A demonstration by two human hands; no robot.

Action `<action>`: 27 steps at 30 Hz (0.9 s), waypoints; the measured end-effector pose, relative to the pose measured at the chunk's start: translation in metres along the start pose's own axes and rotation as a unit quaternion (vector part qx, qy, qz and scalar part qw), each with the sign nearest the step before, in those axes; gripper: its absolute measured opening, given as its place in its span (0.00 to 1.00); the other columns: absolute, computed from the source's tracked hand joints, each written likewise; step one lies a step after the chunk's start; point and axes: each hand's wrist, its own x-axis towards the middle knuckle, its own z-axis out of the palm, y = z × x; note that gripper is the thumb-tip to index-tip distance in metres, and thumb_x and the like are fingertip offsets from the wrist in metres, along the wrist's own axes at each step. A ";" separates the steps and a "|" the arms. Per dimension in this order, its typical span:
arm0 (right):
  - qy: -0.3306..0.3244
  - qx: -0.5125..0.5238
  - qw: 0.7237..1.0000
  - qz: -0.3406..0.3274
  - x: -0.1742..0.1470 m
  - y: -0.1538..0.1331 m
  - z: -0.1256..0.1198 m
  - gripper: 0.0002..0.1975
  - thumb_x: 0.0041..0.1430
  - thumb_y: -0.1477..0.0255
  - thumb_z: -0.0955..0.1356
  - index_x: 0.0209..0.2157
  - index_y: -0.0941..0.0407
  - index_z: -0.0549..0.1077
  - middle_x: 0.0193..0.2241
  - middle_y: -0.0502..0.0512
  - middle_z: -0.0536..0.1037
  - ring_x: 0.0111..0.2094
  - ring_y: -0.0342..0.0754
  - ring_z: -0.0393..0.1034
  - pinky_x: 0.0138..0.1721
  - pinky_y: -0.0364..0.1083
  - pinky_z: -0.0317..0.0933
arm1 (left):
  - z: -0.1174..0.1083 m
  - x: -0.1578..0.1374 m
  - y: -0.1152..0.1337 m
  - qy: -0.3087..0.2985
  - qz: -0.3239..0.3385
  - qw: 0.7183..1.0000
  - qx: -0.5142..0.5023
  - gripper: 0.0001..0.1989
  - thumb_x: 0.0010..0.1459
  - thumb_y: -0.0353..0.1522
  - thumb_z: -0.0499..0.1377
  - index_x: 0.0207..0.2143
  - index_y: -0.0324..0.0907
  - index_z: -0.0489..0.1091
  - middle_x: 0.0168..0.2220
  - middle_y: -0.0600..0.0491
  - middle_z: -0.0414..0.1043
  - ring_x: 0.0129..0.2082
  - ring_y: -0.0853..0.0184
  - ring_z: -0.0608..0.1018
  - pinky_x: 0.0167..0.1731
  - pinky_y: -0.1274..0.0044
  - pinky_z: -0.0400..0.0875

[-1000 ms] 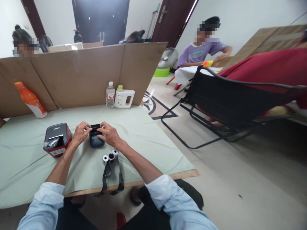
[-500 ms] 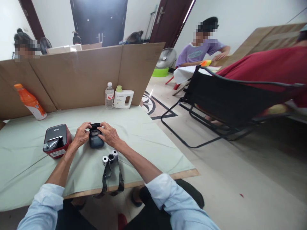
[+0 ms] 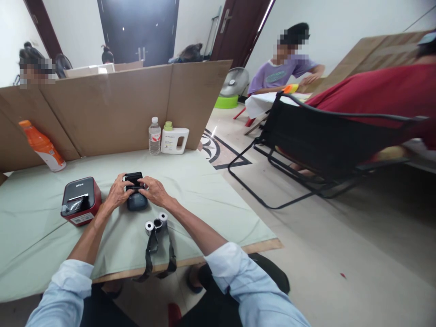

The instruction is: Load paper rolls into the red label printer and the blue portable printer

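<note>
Head view shows a rounded dark device, lid raised toward twelve o'clock, held by left hand and right hand; red box at nine o'clock bears unreadable lettering.

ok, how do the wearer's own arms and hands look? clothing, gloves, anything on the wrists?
Left sleeve and right sleeve: light blue cloth, cuffs turned back, forearms bare. Left hand and right hand: no gloves or wristwatch visible.
</note>
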 end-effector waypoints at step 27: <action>0.049 0.074 0.996 -0.021 0.017 -0.040 -0.041 0.12 0.62 0.79 0.68 0.40 0.54 0.84 0.38 0.54 0.85 0.37 0.47 0.78 0.40 0.43 0.66 | -0.014 0.004 -0.001 -0.063 -0.057 0.995 -0.045 0.31 0.47 0.38 0.72 0.55 0.45 0.75 0.67 0.42 0.59 0.65 0.47 0.68 0.57 0.56 0.73</action>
